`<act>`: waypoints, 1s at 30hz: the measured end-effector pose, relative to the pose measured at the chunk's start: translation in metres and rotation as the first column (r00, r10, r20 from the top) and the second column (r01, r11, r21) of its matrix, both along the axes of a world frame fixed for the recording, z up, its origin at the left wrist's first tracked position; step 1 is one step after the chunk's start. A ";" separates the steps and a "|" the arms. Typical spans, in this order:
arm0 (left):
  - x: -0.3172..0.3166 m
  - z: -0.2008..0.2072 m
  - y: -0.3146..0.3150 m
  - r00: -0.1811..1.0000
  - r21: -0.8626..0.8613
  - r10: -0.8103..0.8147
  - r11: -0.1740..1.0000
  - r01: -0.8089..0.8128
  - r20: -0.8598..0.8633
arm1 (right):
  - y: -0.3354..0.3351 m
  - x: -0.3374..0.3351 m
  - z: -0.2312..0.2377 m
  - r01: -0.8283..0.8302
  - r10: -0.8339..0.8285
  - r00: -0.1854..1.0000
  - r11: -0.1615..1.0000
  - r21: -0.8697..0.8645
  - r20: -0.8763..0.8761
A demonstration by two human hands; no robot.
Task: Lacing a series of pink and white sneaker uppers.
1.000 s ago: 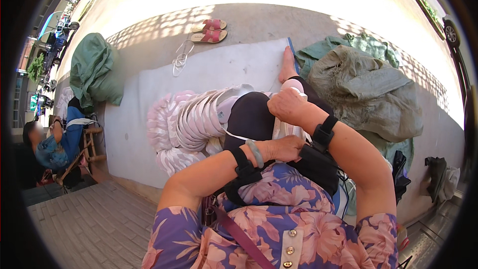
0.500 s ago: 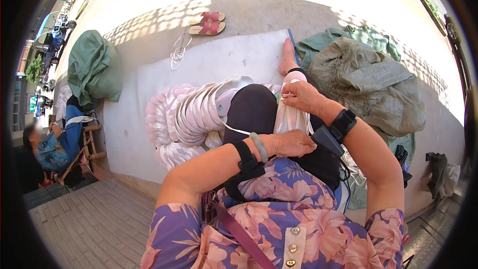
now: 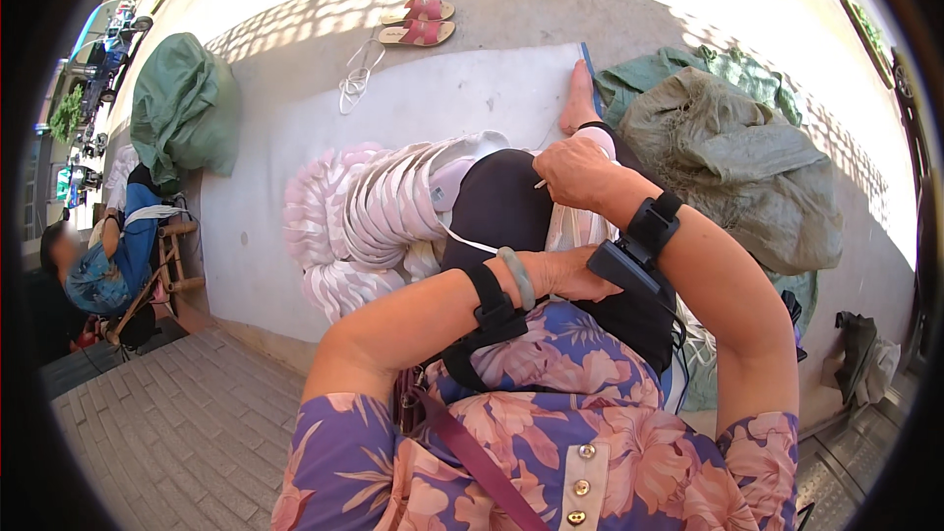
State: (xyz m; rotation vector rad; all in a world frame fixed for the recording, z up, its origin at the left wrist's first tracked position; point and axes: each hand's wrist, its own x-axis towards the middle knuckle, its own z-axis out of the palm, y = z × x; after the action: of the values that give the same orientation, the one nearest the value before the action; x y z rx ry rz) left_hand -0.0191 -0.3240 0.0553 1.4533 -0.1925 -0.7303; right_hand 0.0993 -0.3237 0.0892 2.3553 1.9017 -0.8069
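Observation:
A pale pink and white piece [image 3: 580, 228], which looks like a shoe upper, lies lengthwise over my right thigh. My left hand [image 3: 582, 273] is closed at its near end, its fingertips partly hidden behind the dark box on my right wrist. Over the far end my right hand [image 3: 580, 173] is curled shut. A thin pale tip [image 3: 540, 184] pokes out from its fingers on the left; whether it is a lace or a tool I cannot tell. Beside my left knee, many similar pink and white uppers [image 3: 388, 202] lie nested in a curved row, with a white lace [image 3: 470, 239] reaching toward my left wrist.
A white mat [image 3: 256, 246] spreads under me. Pink sandals [image 3: 418, 32] and a loose white cord [image 3: 356, 88] lie beyond it. A green sack [image 3: 185, 103] stands at the left, crumpled grey-green sacks [image 3: 723, 167] at the right. Another person [image 3: 93, 270] sits far left near a bamboo frame [image 3: 179, 256].
My right hand has turned over and shifted slightly left and nearer, its back now upward. The left hand has moved little. The whole view has tilted slightly.

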 end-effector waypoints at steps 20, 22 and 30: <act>0.002 0.074 -0.002 0.949 0.042 0.074 0.995 -0.091 0.308 | -0.069 0.040 -0.039 0.620 -0.511 0.767 0.747 0.240 -0.389; 0.000 0.096 -0.005 0.995 -0.081 -0.038 0.996 0.046 0.091 | -0.070 0.039 -0.042 0.622 -0.506 0.764 0.743 0.247 -0.401; -0.014 0.123 -0.012 0.906 0.146 -0.072 0.989 0.012 0.416 | -0.081 0.036 -0.034 0.666 -0.542 0.721 0.714 0.217 -0.431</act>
State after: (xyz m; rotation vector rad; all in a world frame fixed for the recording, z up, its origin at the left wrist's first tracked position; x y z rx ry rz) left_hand -0.0332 -0.3355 0.1781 1.7365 -0.5156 -0.4608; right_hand 0.1353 -0.4045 0.0557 3.3773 1.4040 -1.0174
